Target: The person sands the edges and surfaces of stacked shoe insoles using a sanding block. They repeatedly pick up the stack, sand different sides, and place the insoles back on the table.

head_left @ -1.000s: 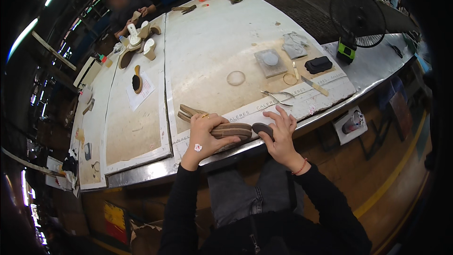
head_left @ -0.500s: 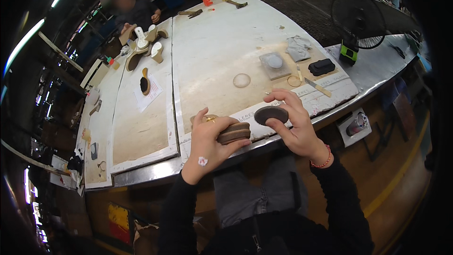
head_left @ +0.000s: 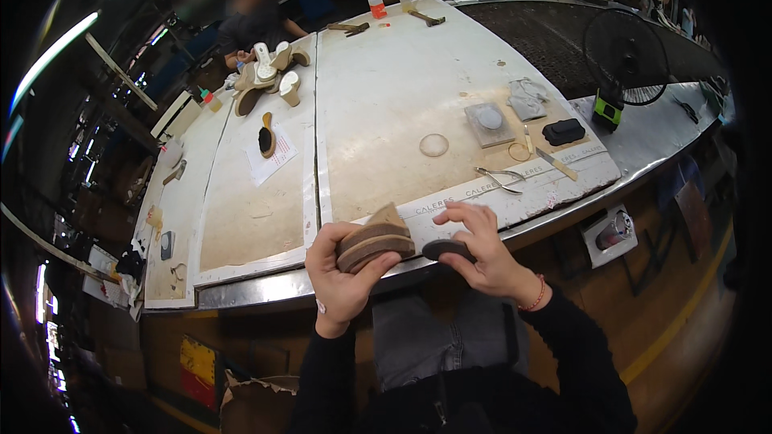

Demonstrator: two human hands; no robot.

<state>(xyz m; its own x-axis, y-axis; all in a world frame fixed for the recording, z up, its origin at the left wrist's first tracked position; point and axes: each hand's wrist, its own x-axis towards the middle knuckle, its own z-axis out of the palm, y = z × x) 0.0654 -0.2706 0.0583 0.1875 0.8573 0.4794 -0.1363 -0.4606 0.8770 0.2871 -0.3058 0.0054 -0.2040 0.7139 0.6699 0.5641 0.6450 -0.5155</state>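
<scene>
My left hand [head_left: 342, 281] is closed round a tan and brown shoe [head_left: 376, 243] with a thick, layered sole, held up over the table's front edge. The sole's banded side is turned toward me, and a tan peak of the shoe rises behind it. My right hand [head_left: 482, 253] pinches a dark grey, flat round disc [head_left: 447, 250] between thumb and fingers. The disc is just right of the sole, with a small gap between them. Beyond my right hand, a pair of pliers [head_left: 500, 180] lies on the table.
Across the white worktable [head_left: 378, 112] lie a brush [head_left: 267, 137] on paper, a knife [head_left: 555, 164], a black block [head_left: 564, 132], a grey cloth [head_left: 527, 99] and two hammers. Several shoes [head_left: 269, 72] stand at far left, before another person. A fan [head_left: 626, 56] stands at right.
The shoe has turned in my left hand, showing more of its layered side. My right hand has moved lower with the disc, now tilted flatter. The pliers have come into fuller view.
</scene>
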